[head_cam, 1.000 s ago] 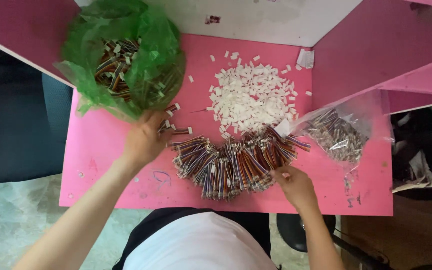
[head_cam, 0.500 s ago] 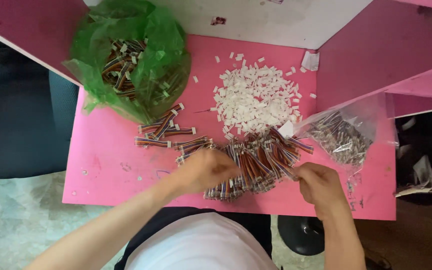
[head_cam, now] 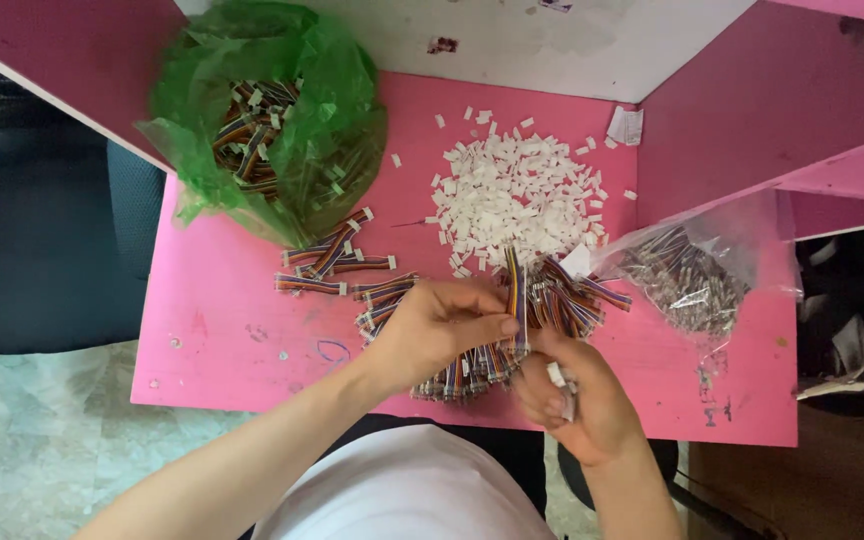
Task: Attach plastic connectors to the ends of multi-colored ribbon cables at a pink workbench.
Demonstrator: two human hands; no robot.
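Centrally, over the near edge of the pink table [head_cam: 212,340], the left hand [head_cam: 437,330] pinches one multicoloured ribbon cable [head_cam: 517,300] between thumb and fingertips, with the cable standing nearly upright above the table. The right hand [head_cam: 577,400], just beside the left and nearer the table's front edge, has its fingers curled around a small white connector housing [head_cam: 557,375]; its grip is partly hidden, so how tightly it closes cannot be told. Directly under both hands lies a fanned heap of ribbon cables [head_cam: 472,365], touching the table top. Toward the table's back, beyond the hands, sits a loose pile of white plastic housings [head_cam: 512,195]. At the table's back left corner, a green plastic bag [head_cam: 272,110] lies open with more cables inside, and a few finished cables [head_cam: 327,265] lie just in front of it. At the table's right edge, a clear plastic bag [head_cam: 692,275] holds further cable pieces. Pink partition walls [head_cam: 752,90] rise from the table's back and right sides.
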